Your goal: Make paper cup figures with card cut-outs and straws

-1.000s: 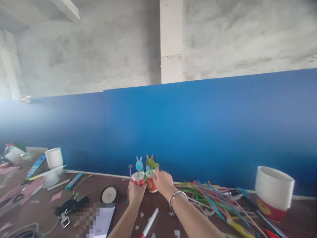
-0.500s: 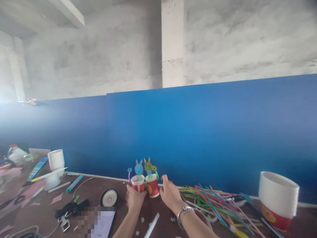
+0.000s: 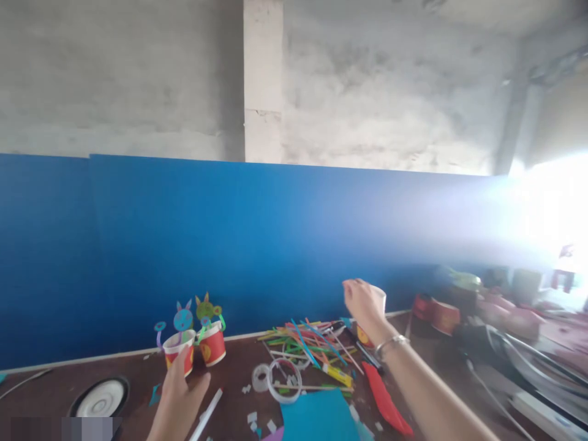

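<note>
My left hand [image 3: 179,392] is at the front left with its thumb spread away from the fingers. Its fingertips overlap the front of a red-and-white paper cup [image 3: 171,350], out of which a blue cat-eared paper figure [image 3: 183,318] rises; I cannot tell if they touch. Beside it stands a second red paper cup [image 3: 213,345] with an olive-green eared figure [image 3: 205,307]. Over at the right, my right hand [image 3: 364,302], a bracelet on its wrist, has its fingers bent around the upper part of a stack of paper cups [image 3: 379,296]. The hand hides most of that stack.
Colourful sticks and pipe cleaners [image 3: 307,340] lie in a pile near the blue partition [image 3: 275,245]. In front are tape rolls [image 3: 284,399], a blue paper sheet [image 3: 319,416], a red strip [image 3: 384,401] and a white pen [image 3: 206,413]. Cables [image 3: 528,361] run at the right.
The view has turned right. My right hand has left the side of the olive figure's cup and reached right to the cup stack. My left hand has drawn back and loosened from the blue figure's cup.
</note>
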Demonstrator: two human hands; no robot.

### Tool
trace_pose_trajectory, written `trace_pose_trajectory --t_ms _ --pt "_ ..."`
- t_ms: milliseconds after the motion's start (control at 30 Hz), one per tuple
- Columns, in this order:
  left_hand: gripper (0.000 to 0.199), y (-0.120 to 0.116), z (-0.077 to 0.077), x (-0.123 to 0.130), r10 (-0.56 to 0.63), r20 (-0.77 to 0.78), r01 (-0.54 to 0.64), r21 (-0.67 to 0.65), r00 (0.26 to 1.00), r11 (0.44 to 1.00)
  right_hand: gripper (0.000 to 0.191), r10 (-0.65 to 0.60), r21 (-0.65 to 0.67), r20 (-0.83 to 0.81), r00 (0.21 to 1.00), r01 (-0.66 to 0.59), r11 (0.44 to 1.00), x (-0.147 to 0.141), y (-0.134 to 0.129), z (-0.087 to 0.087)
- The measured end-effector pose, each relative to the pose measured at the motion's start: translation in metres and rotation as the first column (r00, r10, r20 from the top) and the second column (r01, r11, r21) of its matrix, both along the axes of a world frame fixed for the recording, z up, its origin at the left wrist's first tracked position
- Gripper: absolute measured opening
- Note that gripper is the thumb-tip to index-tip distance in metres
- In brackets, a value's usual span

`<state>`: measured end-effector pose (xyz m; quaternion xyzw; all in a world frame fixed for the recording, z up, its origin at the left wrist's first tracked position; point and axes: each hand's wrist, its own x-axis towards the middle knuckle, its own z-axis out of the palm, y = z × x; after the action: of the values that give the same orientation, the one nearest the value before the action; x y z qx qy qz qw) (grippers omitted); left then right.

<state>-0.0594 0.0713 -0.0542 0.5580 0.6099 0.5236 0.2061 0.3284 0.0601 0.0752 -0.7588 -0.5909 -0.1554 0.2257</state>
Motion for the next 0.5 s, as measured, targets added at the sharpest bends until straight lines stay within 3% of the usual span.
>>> trace_pose_trajectory --t_ms 67,133,233,267,333,400,467,500 --pt "0.055 -0.028 -0.002 0.016 -0.207 0.062 0.211 -0.079 0.976 0.974 0.036 -0.049 -0.093 0.015 0.999 0.051 0.994 0.042 -0.006 0.008" --pt "0.048 -0.054 -0.004 0.032 -0.381 0.07 0.387 -0.165 0.922 0.907 0.035 -0.001 -0.199 0.025 1.0 0.006 0.98 0.068 -0.009 0.009" --pt "0.038 -0.083 0.012 0.051 -0.532 0.036 0.522 -0.255 0.846 0.814 0.048 0.081 -0.28 0.048 0.996 -0.064 0.958 0.086 -0.009 0.007" --pt "0.035 -0.091 0.027 0.056 -0.565 0.038 0.552 -0.277 0.824 0.786 0.048 0.1 -0.293 0.056 0.993 -0.079 0.953 0.088 -0.009 0.007" --pt "0.038 -0.107 0.071 0.061 -0.6 0.078 0.593 -0.299 0.796 0.748 0.046 0.131 -0.302 0.075 0.989 -0.103 0.948 0.09 -0.008 0.009" --pt "0.053 -0.125 0.126 0.061 -0.665 0.156 0.683 -0.183 0.73 0.707 0.041 0.156 -0.281 0.094 0.983 -0.124 0.952 0.09 -0.006 0.012" --pt "0.074 -0.146 0.174 0.053 -0.681 0.238 0.7 0.005 0.693 0.714 0.035 0.162 -0.218 0.111 0.981 -0.135 0.966 0.089 -0.005 0.013" --pt "0.08 -0.157 0.19 0.045 -0.658 0.279 0.67 0.067 0.699 0.74 0.033 0.151 -0.169 0.118 0.981 -0.13 0.977 0.088 -0.005 0.014"
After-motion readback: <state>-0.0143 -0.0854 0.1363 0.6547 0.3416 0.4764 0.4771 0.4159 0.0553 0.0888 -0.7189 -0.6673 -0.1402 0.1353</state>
